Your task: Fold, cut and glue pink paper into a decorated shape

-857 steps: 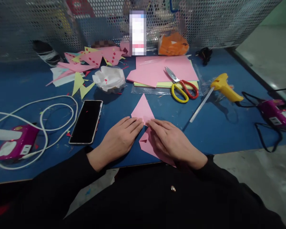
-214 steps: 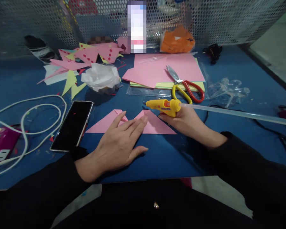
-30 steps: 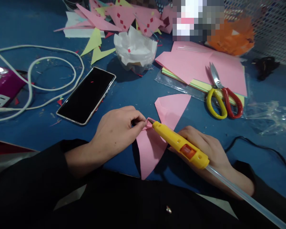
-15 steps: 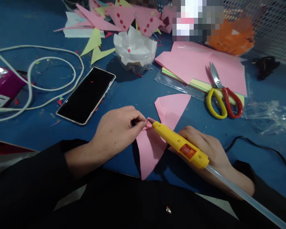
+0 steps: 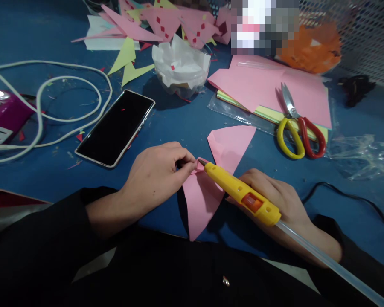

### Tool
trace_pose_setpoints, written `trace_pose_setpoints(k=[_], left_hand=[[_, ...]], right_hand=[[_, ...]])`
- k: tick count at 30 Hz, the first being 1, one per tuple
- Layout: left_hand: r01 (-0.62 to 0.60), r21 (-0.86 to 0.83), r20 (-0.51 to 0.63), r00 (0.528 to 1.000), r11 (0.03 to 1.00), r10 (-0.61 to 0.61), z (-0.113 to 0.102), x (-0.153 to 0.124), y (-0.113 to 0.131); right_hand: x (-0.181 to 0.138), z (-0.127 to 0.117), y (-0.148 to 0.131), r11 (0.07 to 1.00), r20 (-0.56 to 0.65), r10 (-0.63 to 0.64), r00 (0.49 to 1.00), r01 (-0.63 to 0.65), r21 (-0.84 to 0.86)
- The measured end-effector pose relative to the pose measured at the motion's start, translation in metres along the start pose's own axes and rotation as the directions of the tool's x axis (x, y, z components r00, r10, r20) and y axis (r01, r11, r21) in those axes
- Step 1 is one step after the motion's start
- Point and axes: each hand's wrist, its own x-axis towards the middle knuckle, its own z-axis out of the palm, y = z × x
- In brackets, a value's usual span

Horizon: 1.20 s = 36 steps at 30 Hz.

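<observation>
A folded piece of pink paper [image 5: 205, 200] lies in front of me, with one wing toward me and another toward the upper right. My left hand [image 5: 160, 172] pinches a small raised fold at its middle between thumb and fingers. Closed around a yellow hot glue gun [image 5: 240, 192] is my right hand [image 5: 275, 196], its fingers partly hidden behind the gun. The gun's metal tip is at the pinched fold, close to my left fingertips; whether glue comes out I cannot tell. A clear glue stick [image 5: 326, 258] sticks out of the gun's back end.
A phone [image 5: 117, 128] lies left of my left hand, near a white cable [image 5: 99, 96] and a purple power socket [image 5: 6, 115]. Beyond stands a clear bowl with white paper [image 5: 181, 68]. Scissors [image 5: 292, 123] rest on stacked paper [image 5: 275, 85]. A black cord [image 5: 352, 194] runs at right.
</observation>
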Motion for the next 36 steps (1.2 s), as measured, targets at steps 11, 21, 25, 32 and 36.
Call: trace_pose_setpoints(k=[11,21,25,32,36], left_hand=[[-0.024,-0.006,-0.016,1.000,1.000,0.024,0.0002,-0.0008,0.0010],[-0.020,-0.007,-0.012,1.000,1.000,0.020,0.0001,-0.0005,0.0005],[-0.017,-0.008,-0.013,1.000,1.000,0.017,-0.0001,-0.0006,0.0008],[-0.036,-0.011,-0.021,0.999,0.999,0.035,0.0003,-0.0006,-0.0002],[-0.029,-0.006,-0.017,0.999,1.000,0.029,0.0000,-0.0009,0.0000]], right_hand=[[-0.0002,-0.0017,0.0002,0.999,0.037,0.029,0.999,-0.030,0.019],[-0.0016,-0.0023,-0.0009,1.000,0.026,0.020,0.999,-0.020,-0.010],[-0.0009,-0.0023,-0.0006,1.000,0.013,0.009,1.000,-0.009,-0.014],[-0.0011,-0.0022,-0.0012,1.000,0.027,0.029,0.999,-0.029,-0.001],[-0.0023,-0.0029,-0.0001,1.000,0.024,0.021,0.999,-0.022,0.001]])
